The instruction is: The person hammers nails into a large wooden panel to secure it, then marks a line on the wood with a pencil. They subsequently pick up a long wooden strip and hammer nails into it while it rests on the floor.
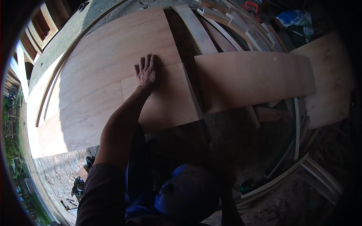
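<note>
My left hand (146, 73) lies flat on a large plywood sheet (94, 79), palm down with the fingers spread. Thin lines cross the sheet near the hand, and small bits of wood dust lie on it. Past its right edge, a smaller plywood piece (256, 77) with a curved upper edge stretches to the right. My right arm (228, 203) reaches into deep shadow beside my blue-clad knee (188, 192). Darkness hides the fingers of my right hand, and whatever they may hold does not show.
Several wooden strips and boards (196, 28) lie beyond the smaller piece. Another plywood panel (328, 83) rests at the far right. A long thin wooden strip (71, 52) lies along the sheet's left side. A blue and white bag (296, 22) sits at the back right.
</note>
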The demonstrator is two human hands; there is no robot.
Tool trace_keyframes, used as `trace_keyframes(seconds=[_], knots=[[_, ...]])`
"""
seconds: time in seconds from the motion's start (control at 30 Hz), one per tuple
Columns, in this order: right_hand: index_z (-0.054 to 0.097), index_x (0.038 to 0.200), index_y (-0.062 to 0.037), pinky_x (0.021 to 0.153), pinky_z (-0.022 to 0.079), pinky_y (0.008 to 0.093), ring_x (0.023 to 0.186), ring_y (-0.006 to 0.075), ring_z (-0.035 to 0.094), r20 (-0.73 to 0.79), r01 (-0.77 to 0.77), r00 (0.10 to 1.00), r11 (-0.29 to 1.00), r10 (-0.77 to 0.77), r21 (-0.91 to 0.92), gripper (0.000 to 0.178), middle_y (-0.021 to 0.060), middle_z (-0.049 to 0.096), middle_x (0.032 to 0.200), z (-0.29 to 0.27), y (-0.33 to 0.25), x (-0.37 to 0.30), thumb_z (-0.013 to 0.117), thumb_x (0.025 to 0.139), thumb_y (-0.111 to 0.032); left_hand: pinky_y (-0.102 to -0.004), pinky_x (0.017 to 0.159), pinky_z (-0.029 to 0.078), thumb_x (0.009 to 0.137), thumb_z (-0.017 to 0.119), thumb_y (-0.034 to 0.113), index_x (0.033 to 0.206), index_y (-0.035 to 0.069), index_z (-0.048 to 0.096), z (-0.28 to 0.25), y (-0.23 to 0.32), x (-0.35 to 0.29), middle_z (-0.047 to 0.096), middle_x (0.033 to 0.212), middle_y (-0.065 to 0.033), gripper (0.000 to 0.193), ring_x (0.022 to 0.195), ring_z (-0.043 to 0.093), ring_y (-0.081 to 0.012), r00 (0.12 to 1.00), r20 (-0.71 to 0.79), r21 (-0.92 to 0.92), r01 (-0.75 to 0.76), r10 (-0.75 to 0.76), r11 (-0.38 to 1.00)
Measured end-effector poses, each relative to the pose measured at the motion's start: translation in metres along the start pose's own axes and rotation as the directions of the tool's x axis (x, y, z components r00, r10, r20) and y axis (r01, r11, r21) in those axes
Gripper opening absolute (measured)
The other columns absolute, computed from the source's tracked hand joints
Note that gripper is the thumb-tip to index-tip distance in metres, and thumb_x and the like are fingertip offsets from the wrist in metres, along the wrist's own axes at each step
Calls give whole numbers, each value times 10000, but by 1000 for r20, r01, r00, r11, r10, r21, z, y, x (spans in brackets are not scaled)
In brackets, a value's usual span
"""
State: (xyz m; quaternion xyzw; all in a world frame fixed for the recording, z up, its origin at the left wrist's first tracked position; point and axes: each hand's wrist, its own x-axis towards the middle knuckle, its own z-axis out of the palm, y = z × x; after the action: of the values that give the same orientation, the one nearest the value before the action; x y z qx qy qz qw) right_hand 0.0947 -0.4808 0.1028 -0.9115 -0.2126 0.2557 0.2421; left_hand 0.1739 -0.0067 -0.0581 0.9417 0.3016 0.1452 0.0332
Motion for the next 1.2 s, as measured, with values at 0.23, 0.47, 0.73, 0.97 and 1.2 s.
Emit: trace_keyframes(seconds=[0.23,0.47,0.73,0.97,1.2], knots=[[559,1390,-115,843,518,483,1008,328,626,-40,17,999,998,-15,57,483,176,631,1159,-9,-14,22,519,1009,-409,-603,1213,93,1024,354,462,1594,212,255,-16,19,3,216,1670,-60,630,1540,171,-328,983,165,-84,93,-78,992],[556,1392,-108,861,511,484,1036,330,614,-33,0,999,1000,1,28,484,181,622,1181,1,-4,10,524,1009,-403,-619,1208,101,970,421,341,1600,191,239,6,16,-4,210,1672,-76,672,1532,171,-379,1000,31,-50,-1,3,999],[553,1394,-101,882,504,485,1068,332,600,-21,-64,998,998,64,-22,486,187,611,1205,-11,15,-33,529,1009,-396,-609,1213,91,1004,381,413,1598,186,241,-13,27,1,191,1677,-77,651,1538,164,-353,993,103,-58,67,-60,996],[550,1395,-94,900,497,486,1096,334,587,-37,-10,999,993,14,121,488,193,601,1226,-4,-24,34,533,1008,-390,-613,1209,103,1017,367,413,1593,192,257,-3,18,2,225,1664,-78,626,1534,180,-349,997,74,-45,23,-20,999],[548,1397,-87,919,490,488,1124,336,575,-15,-115,993,991,114,-63,490,198,592,1248,-18,25,-61,537,1008,-385,-608,1207,119,1012,377,407,1588,197,272,-11,12,-2,224,1665,-88,621,1534,179,-358,998,52,-37,40,-38,999]])
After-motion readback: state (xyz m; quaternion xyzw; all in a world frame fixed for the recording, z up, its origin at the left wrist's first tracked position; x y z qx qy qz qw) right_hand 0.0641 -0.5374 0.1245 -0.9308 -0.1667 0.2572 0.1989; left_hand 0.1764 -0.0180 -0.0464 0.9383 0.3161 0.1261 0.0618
